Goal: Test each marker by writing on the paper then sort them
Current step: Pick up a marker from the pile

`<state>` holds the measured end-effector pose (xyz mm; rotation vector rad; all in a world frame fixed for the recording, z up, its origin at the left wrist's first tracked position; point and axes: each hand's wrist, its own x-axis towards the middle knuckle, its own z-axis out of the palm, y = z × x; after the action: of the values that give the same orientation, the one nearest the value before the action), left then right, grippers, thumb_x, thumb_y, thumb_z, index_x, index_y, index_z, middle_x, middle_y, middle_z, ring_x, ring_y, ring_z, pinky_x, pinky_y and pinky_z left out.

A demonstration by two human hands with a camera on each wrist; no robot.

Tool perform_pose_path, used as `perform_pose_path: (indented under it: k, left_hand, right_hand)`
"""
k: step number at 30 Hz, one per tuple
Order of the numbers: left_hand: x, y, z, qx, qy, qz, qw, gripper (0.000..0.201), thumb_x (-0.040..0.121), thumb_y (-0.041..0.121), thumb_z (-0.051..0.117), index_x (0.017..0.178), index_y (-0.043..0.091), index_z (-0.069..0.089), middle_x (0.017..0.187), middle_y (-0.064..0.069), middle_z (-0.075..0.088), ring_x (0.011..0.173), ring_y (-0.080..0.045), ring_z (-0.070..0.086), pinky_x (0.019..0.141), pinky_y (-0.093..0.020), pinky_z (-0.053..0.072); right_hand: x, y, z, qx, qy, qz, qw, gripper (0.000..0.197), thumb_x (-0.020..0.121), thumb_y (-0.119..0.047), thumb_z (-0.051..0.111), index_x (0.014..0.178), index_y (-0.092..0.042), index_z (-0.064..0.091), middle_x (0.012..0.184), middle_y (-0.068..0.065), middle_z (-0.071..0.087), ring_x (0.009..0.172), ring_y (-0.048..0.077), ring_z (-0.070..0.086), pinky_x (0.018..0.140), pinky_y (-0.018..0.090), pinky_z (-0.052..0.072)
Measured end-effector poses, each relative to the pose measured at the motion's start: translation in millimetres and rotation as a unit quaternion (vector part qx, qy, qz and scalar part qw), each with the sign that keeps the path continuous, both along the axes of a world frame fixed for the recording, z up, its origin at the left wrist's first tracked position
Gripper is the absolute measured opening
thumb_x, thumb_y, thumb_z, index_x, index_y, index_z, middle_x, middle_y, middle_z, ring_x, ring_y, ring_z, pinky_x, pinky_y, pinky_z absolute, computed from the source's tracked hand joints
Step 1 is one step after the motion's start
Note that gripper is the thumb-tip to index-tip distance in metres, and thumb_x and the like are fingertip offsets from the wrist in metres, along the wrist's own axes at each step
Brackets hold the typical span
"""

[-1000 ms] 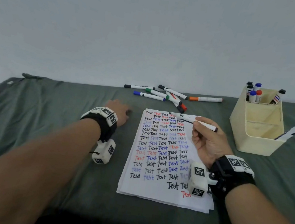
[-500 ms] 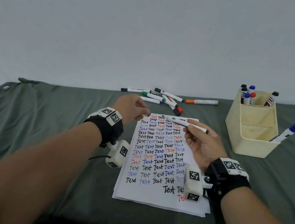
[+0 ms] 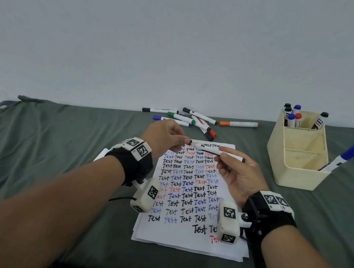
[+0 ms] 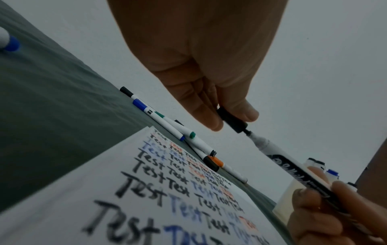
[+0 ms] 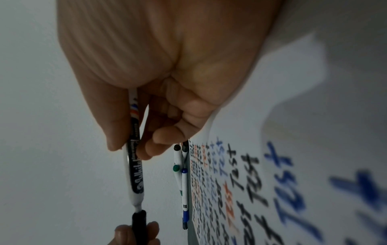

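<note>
From the head view, the right hand (image 3: 236, 176) grips a black whiteboard marker (image 3: 218, 151) over the far end of the paper (image 3: 187, 202). The left hand (image 3: 164, 136) pinches its black cap (image 3: 189, 141) at the marker's 9 o'clock end. The paper is nearly full of the word "Test" in black, blue and red, so I think many markers are tested. Five or six markers stand in the back part of the cream holder (image 3: 296, 168) at 2 o'clock, and a blue marker (image 3: 342, 158) leans in the front part. A pile of loose markers (image 3: 195, 120) lies on the green worktop (image 3: 46, 151) at 12 o'clock, likely left to test.

From the left wrist view, the cap (image 4: 231, 121) sits right at the marker tip (image 4: 249, 133), between finger and thumb. I cannot tell if it goes on or off.

From the right wrist view, the fingers (image 5: 117, 132) wrap the marker (image 5: 135, 174).
</note>
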<state>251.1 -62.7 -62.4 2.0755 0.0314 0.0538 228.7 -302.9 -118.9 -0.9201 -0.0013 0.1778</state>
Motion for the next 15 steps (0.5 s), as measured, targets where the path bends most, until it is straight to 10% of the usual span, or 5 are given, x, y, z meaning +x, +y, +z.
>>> perform_pose_path:
  k: [15]
  left_hand:
    - [-7, -31, 5, 0.111, -0.032, -0.034, 0.993, 0.017, 0.093, 0.033, 0.066, 0.082, 0.021, 0.063, 0.065, 0.009, 0.069, 0.052, -0.003, 0.058, 0.063, -0.032, 0.056]
  right_hand:
    - [4, 1, -3, 0.004, -0.002, -0.021, 1.0, 0.031, 0.073, -0.012, 0.081, 0.102, -0.004, 0.074, 0.078, 0.015, 0.071, 0.063, 0.018, 0.063, 0.055, 0.022, 0.051]
